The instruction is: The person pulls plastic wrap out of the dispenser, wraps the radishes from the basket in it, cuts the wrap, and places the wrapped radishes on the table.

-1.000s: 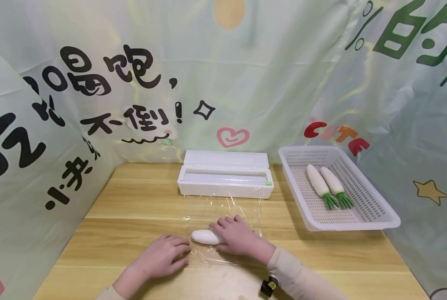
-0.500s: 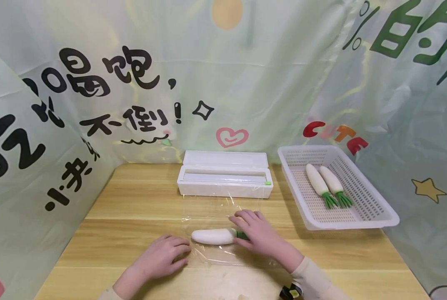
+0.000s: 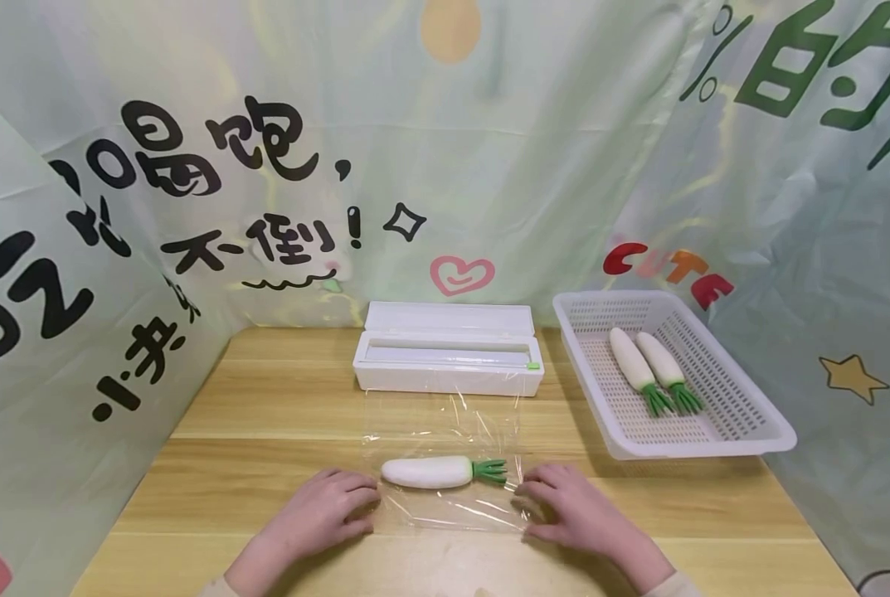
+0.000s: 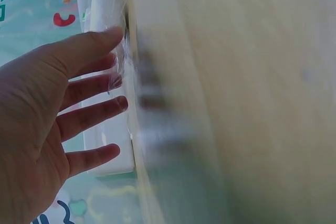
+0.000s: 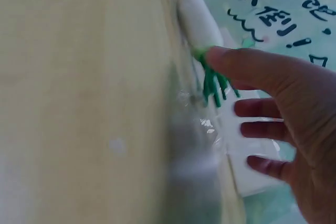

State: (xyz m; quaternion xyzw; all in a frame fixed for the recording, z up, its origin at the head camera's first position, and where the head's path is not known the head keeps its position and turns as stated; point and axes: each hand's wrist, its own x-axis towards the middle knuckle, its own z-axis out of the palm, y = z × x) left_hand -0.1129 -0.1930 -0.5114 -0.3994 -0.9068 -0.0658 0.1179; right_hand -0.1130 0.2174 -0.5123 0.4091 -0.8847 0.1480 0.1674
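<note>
A white radish [image 3: 428, 472] with green leaf stubs lies crosswise on a sheet of clear cling film [image 3: 463, 514] on the table. My left hand [image 3: 325, 507] rests at the film's left edge, just off the radish's tip. Its fingers [image 4: 92, 119] are spread in the left wrist view, with film at the fingertips. At the film's right edge, beyond the leaves, is my right hand [image 3: 575, 507]; its fingers [image 5: 257, 129] are apart in the right wrist view. The film runs back to a white dispenser box [image 3: 448, 379] with its lid up.
A white perforated basket [image 3: 713, 444] stands at the back right with two more radishes [image 3: 649, 365] in it. Printed fabric [image 3: 534, 191] walls in the wooden table [image 3: 265, 414] at the back and sides.
My right hand has let go of the radish and moved right to the film's right edge, uncovering the green leaves. My left hand has stayed in place.
</note>
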